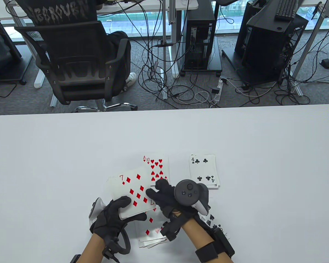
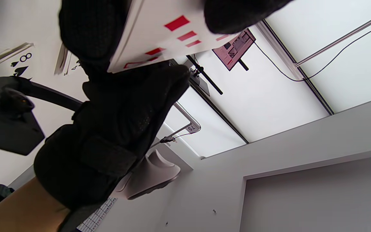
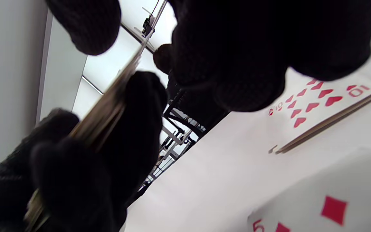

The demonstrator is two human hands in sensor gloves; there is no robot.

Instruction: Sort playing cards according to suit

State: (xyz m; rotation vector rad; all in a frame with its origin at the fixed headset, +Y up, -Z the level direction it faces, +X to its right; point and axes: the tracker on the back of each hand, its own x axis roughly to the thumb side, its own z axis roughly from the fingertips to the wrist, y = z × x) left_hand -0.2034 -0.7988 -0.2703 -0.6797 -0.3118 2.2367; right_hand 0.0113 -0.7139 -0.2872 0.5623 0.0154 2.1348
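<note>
Left hand (image 1: 112, 216) curled round a deck (image 1: 131, 196) of cards, thumb lying across the face, seven of diamonds on top; deck lifted off the white table (image 1: 44, 169) near its front edge. Same grip from the left wrist view: gloved fingers (image 2: 92, 32) under and over the cards (image 2: 159, 35), red pips showing. Right hand (image 1: 167, 198) just beside the deck's right edge, fingers (image 1: 161, 186) loosely bent and reaching over toward the deck and the heart pile; contact with the top card possible but hard to tell, fingertips hidden behind the glove. In the right wrist view, blurred: right fingertips (image 3: 237, 64) hanging over the heart pile (image 3: 320, 103), left hand (image 3: 76, 167) gripping the deck edge-on (image 3: 108, 106).

Four face-up piles on the table. Heart pile (image 1: 156, 167), ten on top with an ace corner peeking out behind, just beyond the deck. Club pile (image 1: 204, 171), four on top, to the right of the hearts and apart from them. Diamond pile (image 1: 149, 233) under and between the wrists, fanned a little, a five showing in the right wrist view (image 3: 317, 206). Spade pile (image 1: 212, 222) mostly hidden beneath the right forearm; an eight of spades (image 2: 21, 62) visible in the left wrist view.

Beyond the table: a black office chair (image 1: 76, 60), cables (image 1: 181, 87) on the floor, computer towers (image 1: 201, 35).
</note>
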